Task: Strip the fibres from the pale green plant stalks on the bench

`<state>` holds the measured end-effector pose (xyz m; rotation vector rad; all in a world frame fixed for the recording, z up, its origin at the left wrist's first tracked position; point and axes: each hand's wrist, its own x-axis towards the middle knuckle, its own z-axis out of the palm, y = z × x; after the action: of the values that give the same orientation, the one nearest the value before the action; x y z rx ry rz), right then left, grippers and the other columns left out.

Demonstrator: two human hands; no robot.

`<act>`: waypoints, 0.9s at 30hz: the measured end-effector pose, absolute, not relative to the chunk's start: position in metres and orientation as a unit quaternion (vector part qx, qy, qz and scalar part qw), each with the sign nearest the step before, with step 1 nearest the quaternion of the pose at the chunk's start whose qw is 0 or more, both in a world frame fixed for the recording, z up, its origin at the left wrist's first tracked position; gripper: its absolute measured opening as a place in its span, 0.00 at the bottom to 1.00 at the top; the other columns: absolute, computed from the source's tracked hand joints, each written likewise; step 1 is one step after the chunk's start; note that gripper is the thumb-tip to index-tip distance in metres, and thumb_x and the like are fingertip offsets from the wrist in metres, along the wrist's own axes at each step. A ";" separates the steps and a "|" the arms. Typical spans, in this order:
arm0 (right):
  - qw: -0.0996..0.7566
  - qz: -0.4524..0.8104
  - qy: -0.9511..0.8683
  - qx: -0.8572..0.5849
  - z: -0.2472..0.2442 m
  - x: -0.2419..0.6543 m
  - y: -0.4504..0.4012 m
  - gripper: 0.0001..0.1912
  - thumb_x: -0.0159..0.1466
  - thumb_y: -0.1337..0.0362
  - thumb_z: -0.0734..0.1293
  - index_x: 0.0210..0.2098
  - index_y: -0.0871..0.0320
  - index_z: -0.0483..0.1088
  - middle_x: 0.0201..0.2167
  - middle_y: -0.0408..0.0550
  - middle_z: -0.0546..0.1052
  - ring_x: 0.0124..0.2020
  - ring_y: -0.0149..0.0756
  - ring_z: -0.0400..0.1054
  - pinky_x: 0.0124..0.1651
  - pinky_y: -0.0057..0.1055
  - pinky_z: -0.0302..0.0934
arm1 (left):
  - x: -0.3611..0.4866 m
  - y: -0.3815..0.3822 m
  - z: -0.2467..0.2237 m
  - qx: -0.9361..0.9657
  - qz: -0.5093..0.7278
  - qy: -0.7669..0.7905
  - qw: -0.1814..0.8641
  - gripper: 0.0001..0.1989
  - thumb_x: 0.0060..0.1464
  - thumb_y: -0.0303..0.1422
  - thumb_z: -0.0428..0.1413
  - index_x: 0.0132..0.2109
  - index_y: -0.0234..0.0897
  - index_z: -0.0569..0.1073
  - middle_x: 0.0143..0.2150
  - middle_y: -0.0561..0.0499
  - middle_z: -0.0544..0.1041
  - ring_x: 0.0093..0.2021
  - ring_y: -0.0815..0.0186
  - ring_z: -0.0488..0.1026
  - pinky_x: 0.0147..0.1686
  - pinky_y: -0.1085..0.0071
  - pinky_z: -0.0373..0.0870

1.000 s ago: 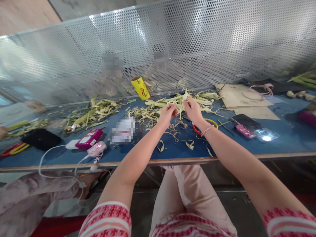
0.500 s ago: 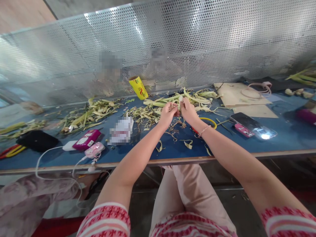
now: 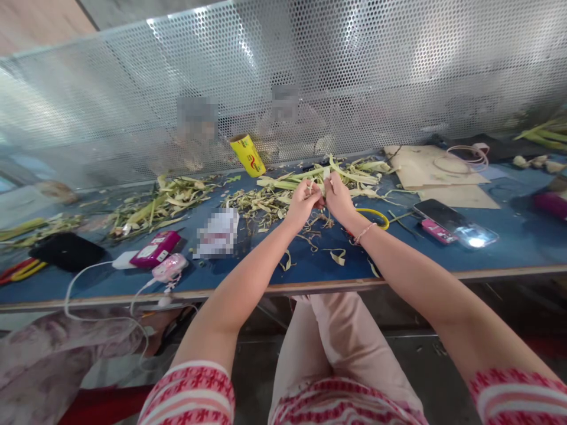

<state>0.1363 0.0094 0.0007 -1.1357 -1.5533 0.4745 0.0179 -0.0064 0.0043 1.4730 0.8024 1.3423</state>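
My left hand (image 3: 305, 203) and my right hand (image 3: 339, 197) meet close together over the table, fingers bent in a pinch. A small pale strip of plant husk (image 3: 326, 173) sticks up from the fingertips of my right hand. The fingers of my left hand are closed on a light piece, mostly hidden, that looks like the same plant matter. Just behind and beside the hands spreads a heap of pale green and yellowish husks (image 3: 283, 184). A yellow ring-shaped handle (image 3: 376, 216) lies partly hidden by my right wrist.
A yellow tube (image 3: 248, 156) leans near the perforated metal screen (image 3: 376, 71). On the left are another husk pile (image 3: 155, 206), a purple box (image 3: 156, 249) with a white cable and a black case (image 3: 66, 252). Phones (image 3: 443, 217) and brown paper (image 3: 434, 168) lie right.
The pale strip at my right fingertips stands up a little more. Both hands stay in nearly the same place, with only small finger movements.
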 end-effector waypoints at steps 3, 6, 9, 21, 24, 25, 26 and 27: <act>0.579 0.209 -0.631 -0.472 0.001 0.138 0.012 0.11 0.66 0.61 0.57 0.28 0.52 0.51 0.20 0.38 0.56 0.24 0.32 0.54 0.33 0.32 0.51 | 0.018 -0.007 0.003 0.607 0.549 0.321 0.476 0.08 0.51 0.29 0.56 0.34 0.39 0.62 0.20 0.58 0.69 0.22 0.71 0.67 0.26 0.73 0.64; 0.609 0.236 -0.606 -0.455 -0.002 0.140 0.018 0.13 0.65 0.57 0.59 0.28 0.53 0.53 0.21 0.38 0.56 0.25 0.31 0.53 0.32 0.31 0.50 | 0.017 -0.008 0.003 0.614 0.546 0.319 0.472 0.09 0.50 0.30 0.57 0.33 0.38 0.62 0.20 0.57 0.70 0.21 0.72 0.66 0.25 0.73 0.63; 0.637 0.290 -0.574 -0.425 -0.006 0.141 0.024 0.15 0.64 0.51 0.61 0.29 0.53 0.54 0.21 0.38 0.55 0.24 0.30 0.53 0.28 0.30 0.49 | 0.017 -0.009 0.003 0.618 0.540 0.323 0.471 0.09 0.50 0.30 0.57 0.32 0.38 0.61 0.20 0.58 0.69 0.20 0.72 0.66 0.25 0.74 0.62; 0.660 0.280 -0.548 -0.430 -0.007 0.150 0.033 0.17 0.63 0.46 0.61 0.30 0.53 0.56 0.21 0.38 0.54 0.21 0.29 0.51 0.25 0.29 0.47 | 0.010 -0.003 0.002 0.593 0.482 0.307 0.567 0.13 0.44 0.36 0.60 0.35 0.37 0.66 0.24 0.53 0.74 0.25 0.68 0.71 0.30 0.70 0.65; 0.643 0.226 -0.593 -0.429 -0.004 0.153 0.030 0.16 0.65 0.48 0.58 0.31 0.53 0.56 0.21 0.38 0.54 0.23 0.31 0.53 0.29 0.31 0.50 | 0.010 0.001 0.001 0.578 0.474 0.293 0.596 0.13 0.44 0.38 0.60 0.34 0.35 0.70 0.27 0.50 0.76 0.28 0.67 0.72 0.33 0.69 0.67; 0.635 0.213 -0.607 -0.428 -0.002 0.153 0.027 0.15 0.66 0.49 0.58 0.32 0.53 0.57 0.21 0.38 0.54 0.23 0.31 0.53 0.30 0.31 0.51 | 0.010 0.001 0.000 0.572 0.480 0.289 0.600 0.13 0.43 0.38 0.61 0.34 0.34 0.71 0.27 0.50 0.75 0.28 0.68 0.72 0.34 0.69 0.67; 0.627 0.197 -0.621 -0.428 0.000 0.153 0.025 0.13 0.66 0.50 0.57 0.32 0.53 0.57 0.21 0.38 0.55 0.23 0.31 0.54 0.31 0.32 0.52 | 0.011 0.002 -0.001 0.564 0.489 0.283 0.602 0.13 0.43 0.38 0.61 0.33 0.34 0.71 0.27 0.51 0.75 0.28 0.69 0.71 0.34 0.70 0.67; 0.618 0.180 -0.633 -0.430 0.002 0.153 0.021 0.13 0.67 0.51 0.56 0.33 0.53 0.57 0.21 0.38 0.56 0.24 0.32 0.55 0.32 0.32 0.54 | 0.012 0.001 -0.001 0.556 0.499 0.277 0.604 0.13 0.43 0.38 0.62 0.32 0.34 0.71 0.27 0.51 0.74 0.28 0.69 0.71 0.34 0.70 0.67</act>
<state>0.1531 0.0214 0.0018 -0.9899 -1.4557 0.4133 0.0121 0.0013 -0.0011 1.2877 0.6419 1.1538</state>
